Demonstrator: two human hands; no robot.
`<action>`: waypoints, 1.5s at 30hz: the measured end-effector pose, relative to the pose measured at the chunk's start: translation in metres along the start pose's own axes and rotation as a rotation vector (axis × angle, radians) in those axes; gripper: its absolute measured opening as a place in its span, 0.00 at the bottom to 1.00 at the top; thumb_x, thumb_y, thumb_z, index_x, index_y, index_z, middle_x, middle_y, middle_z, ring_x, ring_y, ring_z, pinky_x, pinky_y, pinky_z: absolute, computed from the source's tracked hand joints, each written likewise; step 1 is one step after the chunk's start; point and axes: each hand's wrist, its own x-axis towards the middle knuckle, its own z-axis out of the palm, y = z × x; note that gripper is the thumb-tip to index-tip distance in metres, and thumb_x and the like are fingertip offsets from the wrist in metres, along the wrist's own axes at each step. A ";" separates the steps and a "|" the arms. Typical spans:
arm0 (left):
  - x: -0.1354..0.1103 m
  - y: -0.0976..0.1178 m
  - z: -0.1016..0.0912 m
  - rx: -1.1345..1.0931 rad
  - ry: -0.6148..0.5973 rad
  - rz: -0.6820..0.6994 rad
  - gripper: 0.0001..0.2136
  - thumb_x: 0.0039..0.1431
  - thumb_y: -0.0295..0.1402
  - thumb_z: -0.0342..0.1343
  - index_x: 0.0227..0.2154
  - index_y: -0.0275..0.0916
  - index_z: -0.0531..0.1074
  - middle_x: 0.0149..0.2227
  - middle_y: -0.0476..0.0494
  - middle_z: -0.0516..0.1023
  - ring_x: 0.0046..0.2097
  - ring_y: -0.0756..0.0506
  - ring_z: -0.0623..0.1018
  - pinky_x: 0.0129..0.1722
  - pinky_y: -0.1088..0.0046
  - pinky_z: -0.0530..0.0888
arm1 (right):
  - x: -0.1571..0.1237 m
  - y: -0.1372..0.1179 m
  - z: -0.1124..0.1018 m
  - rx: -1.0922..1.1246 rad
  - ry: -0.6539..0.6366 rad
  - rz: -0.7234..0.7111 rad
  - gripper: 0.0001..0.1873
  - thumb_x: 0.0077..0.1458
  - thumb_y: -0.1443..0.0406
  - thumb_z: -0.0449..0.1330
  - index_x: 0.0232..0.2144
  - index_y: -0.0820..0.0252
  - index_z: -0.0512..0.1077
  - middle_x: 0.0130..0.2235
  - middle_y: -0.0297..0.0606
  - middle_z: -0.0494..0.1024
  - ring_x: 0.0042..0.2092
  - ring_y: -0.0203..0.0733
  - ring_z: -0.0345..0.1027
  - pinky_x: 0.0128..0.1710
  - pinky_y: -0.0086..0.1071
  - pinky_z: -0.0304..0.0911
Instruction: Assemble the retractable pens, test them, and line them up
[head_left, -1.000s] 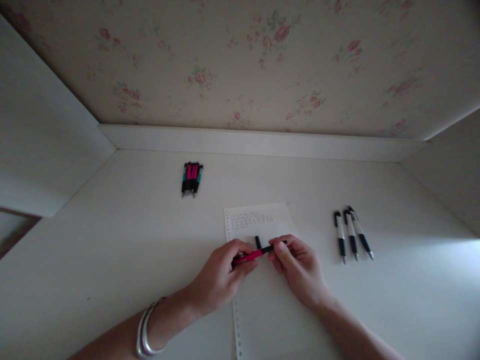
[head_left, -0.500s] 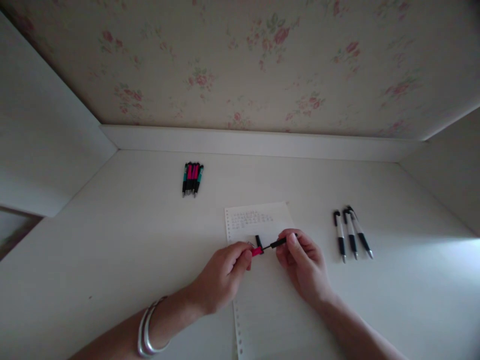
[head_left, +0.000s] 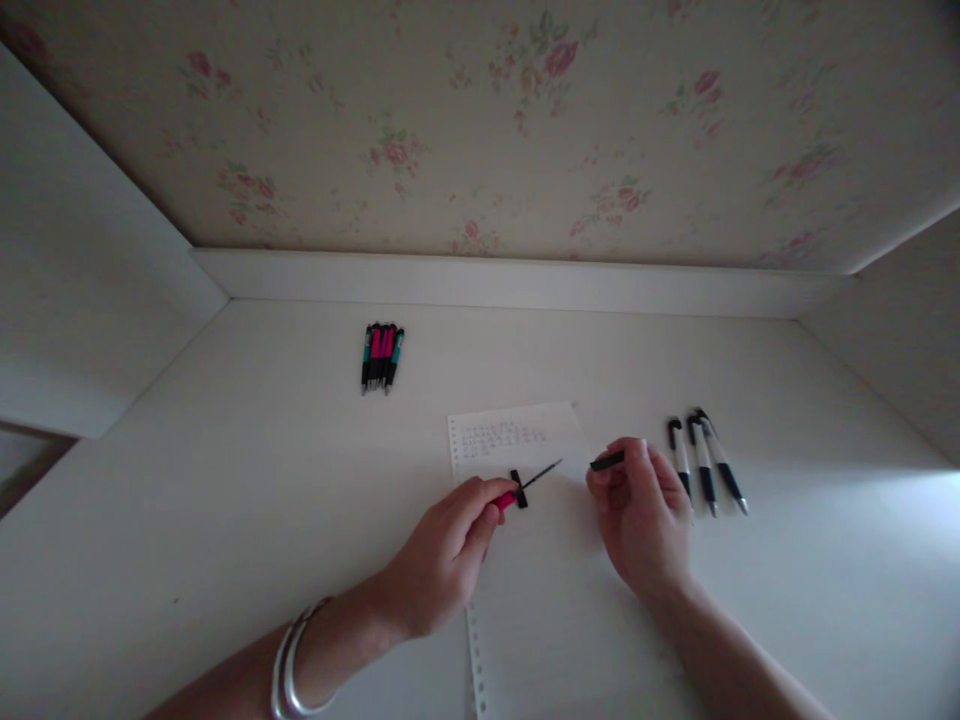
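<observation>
Pinched in my left hand (head_left: pixel 454 550) is a pink pen barrel (head_left: pixel 506 500) with a thin dark refill (head_left: pixel 541 474) sticking out toward the upper right. My right hand (head_left: pixel 645 520) is closed on a black pen section (head_left: pixel 607 461), held apart from the refill's tip. Just behind the pink barrel shows a small black piece (head_left: pixel 515 478) over the paper; whether it touches the barrel I cannot tell. Under both hands lies a sheet of lined paper (head_left: pixel 540 590) with punched holes along its left edge and handwriting near its top.
Several pink, teal and black pens (head_left: pixel 382 358) lie side by side at the back left. Three white and black pens (head_left: pixel 703 465) lie on the right, beside my right hand. A white ledge (head_left: pixel 495 285) and the floral wall bound the white desk (head_left: pixel 247 480) at the back.
My right hand has moved right with the black section, which has come off the refill. More of the refill is now bare. My left hand stays nearly in place.
</observation>
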 end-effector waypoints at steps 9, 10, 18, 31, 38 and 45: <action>-0.002 -0.004 0.000 0.005 -0.031 -0.045 0.19 0.73 0.41 0.40 0.55 0.36 0.67 0.32 0.44 0.73 0.31 0.47 0.70 0.36 0.68 0.69 | -0.002 0.008 0.004 -0.969 -0.366 -0.455 0.19 0.58 0.54 0.63 0.19 0.56 0.75 0.18 0.30 0.75 0.24 0.39 0.67 0.33 0.36 0.58; -0.002 -0.004 0.000 0.006 -0.029 -0.043 0.19 0.73 0.41 0.40 0.55 0.36 0.67 0.32 0.45 0.73 0.31 0.47 0.70 0.35 0.68 0.69 | -0.001 0.009 0.005 -0.990 -0.368 -0.469 0.18 0.58 0.54 0.62 0.20 0.55 0.75 0.19 0.30 0.76 0.24 0.39 0.67 0.34 0.37 0.59; 0.003 0.003 0.001 -0.116 0.032 -0.100 0.16 0.72 0.41 0.43 0.52 0.37 0.69 0.31 0.47 0.72 0.26 0.50 0.69 0.30 0.72 0.70 | -0.010 0.005 -0.008 -0.698 -0.432 -0.736 0.06 0.63 0.68 0.58 0.40 0.59 0.76 0.33 0.38 0.82 0.29 0.40 0.73 0.30 0.34 0.65; 0.004 0.003 0.001 0.018 0.041 -0.004 0.13 0.72 0.36 0.45 0.47 0.39 0.73 0.42 0.44 0.79 0.44 0.46 0.76 0.48 0.72 0.70 | -0.011 0.006 -0.002 -0.719 -0.692 -0.871 0.25 0.64 0.73 0.56 0.61 0.55 0.66 0.52 0.44 0.80 0.43 0.44 0.78 0.40 0.40 0.71; 0.006 0.005 0.004 0.055 0.007 -0.038 0.12 0.70 0.38 0.49 0.36 0.38 0.74 0.28 0.51 0.73 0.29 0.51 0.70 0.31 0.76 0.65 | -0.011 0.004 -0.004 -0.701 -0.695 -0.891 0.24 0.63 0.73 0.57 0.59 0.53 0.68 0.50 0.41 0.81 0.47 0.46 0.75 0.45 0.44 0.70; 0.004 0.004 0.002 0.077 0.055 -0.082 0.13 0.70 0.39 0.47 0.35 0.38 0.71 0.25 0.53 0.68 0.27 0.51 0.67 0.29 0.76 0.63 | -0.006 0.006 -0.006 -0.644 -0.292 -0.580 0.11 0.67 0.66 0.52 0.44 0.56 0.75 0.40 0.40 0.81 0.39 0.43 0.74 0.38 0.37 0.68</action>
